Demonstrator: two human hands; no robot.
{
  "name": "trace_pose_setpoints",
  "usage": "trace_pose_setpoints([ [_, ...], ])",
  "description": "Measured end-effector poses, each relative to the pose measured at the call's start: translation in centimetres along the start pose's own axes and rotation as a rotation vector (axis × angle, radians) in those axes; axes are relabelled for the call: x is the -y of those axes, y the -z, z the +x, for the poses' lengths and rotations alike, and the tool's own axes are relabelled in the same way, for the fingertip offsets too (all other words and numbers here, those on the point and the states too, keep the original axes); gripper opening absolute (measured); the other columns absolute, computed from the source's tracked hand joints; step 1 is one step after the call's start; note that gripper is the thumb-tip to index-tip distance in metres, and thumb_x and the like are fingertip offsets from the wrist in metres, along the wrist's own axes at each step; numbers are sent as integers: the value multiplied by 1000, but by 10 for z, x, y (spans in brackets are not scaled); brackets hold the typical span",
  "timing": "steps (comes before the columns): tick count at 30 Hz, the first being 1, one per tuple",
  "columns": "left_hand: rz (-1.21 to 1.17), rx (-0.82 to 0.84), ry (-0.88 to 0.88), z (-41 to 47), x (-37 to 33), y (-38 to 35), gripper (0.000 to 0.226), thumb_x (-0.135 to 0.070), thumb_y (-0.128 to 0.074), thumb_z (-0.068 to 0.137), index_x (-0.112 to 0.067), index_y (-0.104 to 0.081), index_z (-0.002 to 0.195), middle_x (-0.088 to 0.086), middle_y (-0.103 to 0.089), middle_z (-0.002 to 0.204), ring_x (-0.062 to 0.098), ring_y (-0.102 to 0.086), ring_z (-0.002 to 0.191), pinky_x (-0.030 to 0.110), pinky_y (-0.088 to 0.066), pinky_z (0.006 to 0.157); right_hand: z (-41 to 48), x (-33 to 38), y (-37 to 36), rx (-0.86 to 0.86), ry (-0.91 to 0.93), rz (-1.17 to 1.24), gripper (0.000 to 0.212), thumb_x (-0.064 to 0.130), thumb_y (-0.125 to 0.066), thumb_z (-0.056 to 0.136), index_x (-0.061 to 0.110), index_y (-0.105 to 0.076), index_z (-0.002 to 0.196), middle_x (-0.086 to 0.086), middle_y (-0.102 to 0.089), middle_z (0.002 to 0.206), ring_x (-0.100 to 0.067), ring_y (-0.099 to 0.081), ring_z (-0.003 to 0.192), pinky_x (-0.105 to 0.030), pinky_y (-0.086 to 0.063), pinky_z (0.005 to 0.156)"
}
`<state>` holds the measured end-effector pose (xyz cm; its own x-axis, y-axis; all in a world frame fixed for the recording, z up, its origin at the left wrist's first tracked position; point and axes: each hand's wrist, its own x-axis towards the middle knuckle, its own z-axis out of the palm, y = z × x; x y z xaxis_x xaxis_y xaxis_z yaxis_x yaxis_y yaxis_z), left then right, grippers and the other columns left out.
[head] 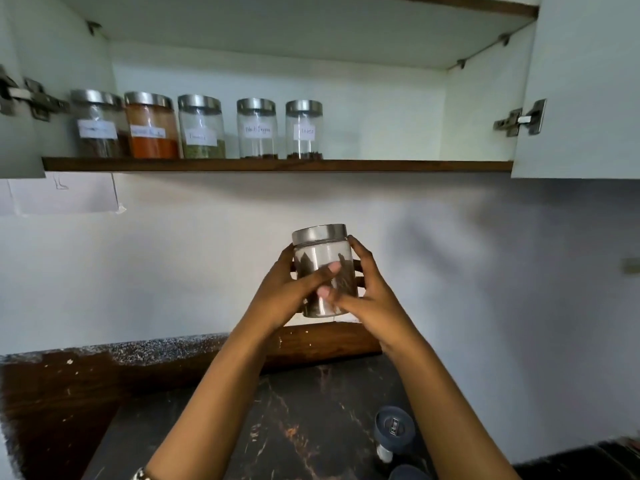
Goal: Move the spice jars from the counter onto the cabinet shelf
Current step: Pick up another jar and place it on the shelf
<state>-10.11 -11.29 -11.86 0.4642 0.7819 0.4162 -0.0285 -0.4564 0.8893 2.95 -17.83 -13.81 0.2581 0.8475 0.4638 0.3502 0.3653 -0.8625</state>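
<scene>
Both hands closed around one glass spice jar [325, 271], held up in the air in front of the white wall, well above the tabletop [304, 427] and well below the cabinet shelf [415, 165]. Left hand [284, 296] wrapped on the left side of the jar, thumb laid across the front of the glass. Right hand [367, 289] wrapped on the right side, thumb low on the front, fingers behind. Jar nearly upright, a little tilted, with a steel lid on top and dark brown spice inside; slightly blurred, so any label not readable.

Above, in the open cabinet, five more jars standing in a row at the left half of the shelf: a jar of dark spice [98, 124], then an orange-red powder jar [151, 126], a jar with green-yellow contents [202, 128], a jar labelled Black Pepper [257, 129], almost empty, and a last nearly empty jar [304, 130]. First three close together, last two with small gaps. Right half of the shelf bare.

Below, on the dark tabletop near the right forearm, a grey-blue lidded container [394, 431], and the edge of another one just in front of it.
</scene>
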Motion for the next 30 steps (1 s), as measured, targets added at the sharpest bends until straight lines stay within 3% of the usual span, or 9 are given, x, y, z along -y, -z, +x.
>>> trace_pose_setpoints([
  [4, -207, 78, 85, -7, -10, 7, 63, -51, -67, 71, -24, -53, 126, 0, -66, 117, 23, -63, 107, 41, -55, 83, -9, 12, 11, 191, -127, 335, 69, 30, -69, 68, 35, -41, 131, 0, -54, 132, -19, -57, 117, -40, -45, 103],
  [6, -243, 87, 107, -10, -13, 4, 53, -49, -63, 78, -25, -55, 124, 0, -67, 115, 22, -63, 108, 41, -55, 86, -12, 14, 10, 142, -107, 345, 64, 30, -70, 67, 32, -46, 127, 1, -58, 124, -18, -60, 113, -38, -48, 99],
  [10, -147, 69, 61, -14, -19, -10, 54, -44, -64, 82, -25, -49, 130, 0, -63, 116, 16, -62, 104, 31, -56, 79, -13, 19, 4, -37, 6, 166, 79, 27, -76, 73, 33, -33, 140, 16, -53, 120, -5, -55, 111, -22, -48, 92],
  [14, -252, 74, 62, -10, -23, -15, 49, -38, -67, 79, -20, -57, 123, 3, -69, 110, 19, -65, 98, 36, -55, 83, -14, 20, 20, 16, 9, 167, 86, 33, -74, 72, 35, -26, 144, 7, -48, 134, -10, -52, 119, -25, -45, 97],
  [18, -457, 159, 134, 5, -24, -24, 44, -40, -62, 74, -17, -64, 111, 4, -70, 105, 24, -66, 98, 36, -57, 78, -6, 24, 52, 128, -36, 412, 78, 28, -69, 69, 27, -38, 140, -4, -59, 125, -17, -63, 110, -29, -50, 95],
  [21, -435, 131, 120, 17, -26, -44, 44, -43, -58, 83, -18, -60, 119, 5, -68, 112, 23, -65, 103, 35, -55, 83, 6, 22, 64, 37, -33, 312, 81, 33, -74, 67, 30, -38, 140, -5, -57, 128, -18, -62, 111, -31, -51, 96],
  [24, -284, 33, 31, 29, -30, -67, 44, -40, -59, 87, -25, -51, 127, -1, -65, 116, 14, -64, 102, 27, -52, 80, 18, 19, 73, -114, 20, 143, 86, 32, -77, 72, 38, -29, 142, 8, -50, 128, -11, -54, 113, -24, -47, 91],
  [27, -339, 6, 32, 44, -33, -82, 47, -37, -63, 83, -22, -53, 127, 3, -67, 114, 18, -64, 105, 36, -51, 91, 30, 16, 91, -82, 64, 57, 85, 36, -75, 74, 37, -26, 144, 13, -47, 128, -9, -52, 112, -23, -44, 90],
  [30, -532, -12, 96, 56, -34, -92, 40, -33, -59, 86, -13, -58, 121, 6, -67, 108, 24, -61, 105, 40, -47, 95, 41, 13, 116, -13, 35, 242, 74, 34, -67, 78, 26, -34, 144, 2, -51, 138, -15, -54, 120, -30, -44, 100],
])
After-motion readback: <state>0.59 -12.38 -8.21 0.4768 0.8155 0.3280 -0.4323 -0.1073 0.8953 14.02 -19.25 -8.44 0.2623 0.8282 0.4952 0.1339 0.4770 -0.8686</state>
